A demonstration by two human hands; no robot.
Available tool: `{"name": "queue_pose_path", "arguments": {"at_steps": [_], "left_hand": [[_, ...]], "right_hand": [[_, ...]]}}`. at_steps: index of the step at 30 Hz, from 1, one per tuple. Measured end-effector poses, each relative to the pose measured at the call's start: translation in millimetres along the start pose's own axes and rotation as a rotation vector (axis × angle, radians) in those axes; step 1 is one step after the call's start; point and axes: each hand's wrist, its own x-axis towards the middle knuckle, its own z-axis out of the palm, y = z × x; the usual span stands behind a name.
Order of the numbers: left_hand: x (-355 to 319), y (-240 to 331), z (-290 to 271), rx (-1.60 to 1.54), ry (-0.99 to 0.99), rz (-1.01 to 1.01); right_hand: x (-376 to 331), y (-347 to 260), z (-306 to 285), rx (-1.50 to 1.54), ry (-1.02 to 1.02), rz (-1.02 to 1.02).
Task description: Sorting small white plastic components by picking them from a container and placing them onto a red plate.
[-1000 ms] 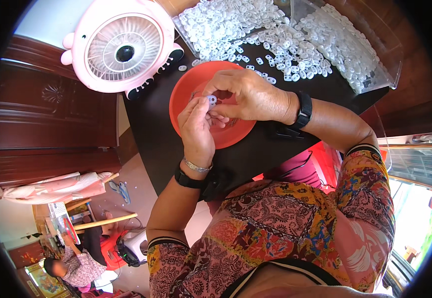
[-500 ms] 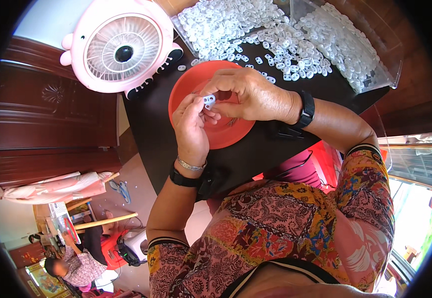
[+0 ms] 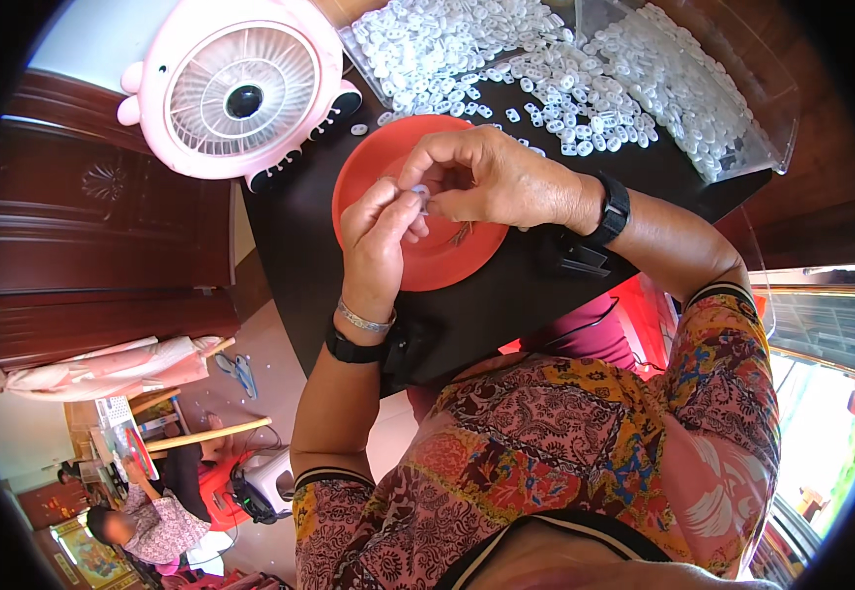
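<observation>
The small pale piece (image 3: 420, 193), its holes plainly shown a moment ago, is now turned and mostly covered — pinched by both the left hand (image 3: 375, 234) and the right hand (image 3: 511, 185) above the red bowl (image 3: 437, 275) — which suggests that it is being worked, not released.

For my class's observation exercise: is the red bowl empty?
Not empty: a few thin brownish strands show inside the red bowl near the right hand; part is hidden.
</observation>
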Motion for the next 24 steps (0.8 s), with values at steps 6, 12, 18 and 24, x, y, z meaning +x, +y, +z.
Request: {"name": "queue_pose_path", "arguments": {"at_steps": [6, 12, 18, 24], "left_hand": [[-3, 3, 7, -0.135, 0.203, 0.002], [-1, 0, 4, -0.359, 0.15, -0.131], [0, -2, 1, -0.349, 0.106, -0.091], [3, 0, -6, -0.322, 0.199, -0.072]], "right_hand": [[2, 0, 2, -0.077, 0.054, 0.135], [2, 3, 0, 0.021, 0.08, 0.119], [3, 4, -3, -0.069, 0.086, 0.145], [0, 12, -20, -0.916, 0.19, -0.147]]}}
